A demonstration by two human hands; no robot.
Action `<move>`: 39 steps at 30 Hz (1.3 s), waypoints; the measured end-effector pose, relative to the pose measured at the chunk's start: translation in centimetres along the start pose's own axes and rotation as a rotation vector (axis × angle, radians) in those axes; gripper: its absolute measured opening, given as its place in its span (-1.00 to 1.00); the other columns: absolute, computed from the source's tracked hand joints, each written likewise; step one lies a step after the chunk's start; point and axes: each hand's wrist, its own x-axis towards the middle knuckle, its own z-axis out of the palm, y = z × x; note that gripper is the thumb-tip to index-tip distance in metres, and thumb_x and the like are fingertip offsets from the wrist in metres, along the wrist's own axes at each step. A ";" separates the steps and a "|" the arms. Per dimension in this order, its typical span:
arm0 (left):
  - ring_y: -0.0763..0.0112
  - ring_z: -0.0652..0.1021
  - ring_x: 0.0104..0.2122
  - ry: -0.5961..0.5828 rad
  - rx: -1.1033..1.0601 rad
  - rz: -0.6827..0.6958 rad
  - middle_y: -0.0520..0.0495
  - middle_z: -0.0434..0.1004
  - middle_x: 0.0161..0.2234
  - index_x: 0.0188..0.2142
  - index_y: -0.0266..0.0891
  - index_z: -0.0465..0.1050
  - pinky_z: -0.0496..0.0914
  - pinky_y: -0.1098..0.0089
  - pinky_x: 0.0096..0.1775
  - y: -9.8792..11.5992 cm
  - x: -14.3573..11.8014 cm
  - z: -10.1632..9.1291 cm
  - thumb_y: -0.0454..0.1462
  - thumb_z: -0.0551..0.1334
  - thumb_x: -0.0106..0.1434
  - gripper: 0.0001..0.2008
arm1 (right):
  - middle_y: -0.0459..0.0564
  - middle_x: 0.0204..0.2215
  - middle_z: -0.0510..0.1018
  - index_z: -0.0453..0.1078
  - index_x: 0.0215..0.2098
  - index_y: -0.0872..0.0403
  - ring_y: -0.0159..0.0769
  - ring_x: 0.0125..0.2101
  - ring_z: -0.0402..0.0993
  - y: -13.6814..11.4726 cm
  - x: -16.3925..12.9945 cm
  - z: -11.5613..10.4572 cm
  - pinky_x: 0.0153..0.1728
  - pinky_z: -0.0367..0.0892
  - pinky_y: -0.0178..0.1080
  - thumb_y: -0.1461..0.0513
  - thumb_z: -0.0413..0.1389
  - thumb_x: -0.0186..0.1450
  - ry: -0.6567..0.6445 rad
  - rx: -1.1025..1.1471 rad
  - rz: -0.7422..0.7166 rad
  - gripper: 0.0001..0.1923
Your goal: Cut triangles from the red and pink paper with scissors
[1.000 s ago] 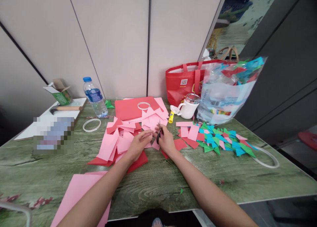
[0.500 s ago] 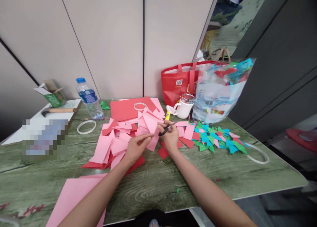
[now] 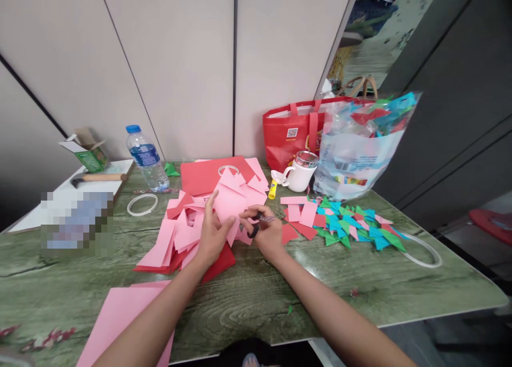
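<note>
Head feed, both hands mid-table. I've got the left hand (image 3: 214, 233) part open, thumb and index well spread, with a pink paper piece (image 3: 231, 196) at the thumb; looks held, exact grip hidden. That piece stands tilted up in front of the red sheet (image 3: 200, 176), above the pile. Right hand (image 3: 269, 236) is curled round the scissors (image 3: 253, 231), black handle loops among the fingers, blades lying across the hand and pointing right; its fingertips sit at the pink piece's lower right edge, touching or just beside, I can't tell. Loose pile of pink and red paper (image 3: 166, 241) is left of and under the left hand. Right of the right hand: pink and red cut pieces, then a heap of folded green and blue pieces (image 3: 344, 227). Behind them, yellow glue stick (image 3: 272, 190), white mug (image 3: 302, 176), clear plastic bag (image 3: 356, 161), red bag (image 3: 280, 137). Far left: water bottle (image 3: 145, 156), hammer (image 3: 106, 177). Pink sheets (image 3: 120, 313) lie near the front edge, partly under the left forearm.
</note>
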 end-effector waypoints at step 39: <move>0.44 0.48 -0.69 -0.153 -0.080 -0.350 -0.08 0.55 -0.57 -0.39 -0.36 0.45 0.35 0.49 -0.69 3.5 1.7 -3.0 -0.21 0.30 0.02 -0.77 | -0.10 -0.47 0.53 0.41 -0.26 0.10 -0.36 -0.39 0.45 -1.8 0.6 -0.6 -0.28 0.33 -0.28 0.14 0.30 -0.07 -0.553 0.261 0.578 -0.58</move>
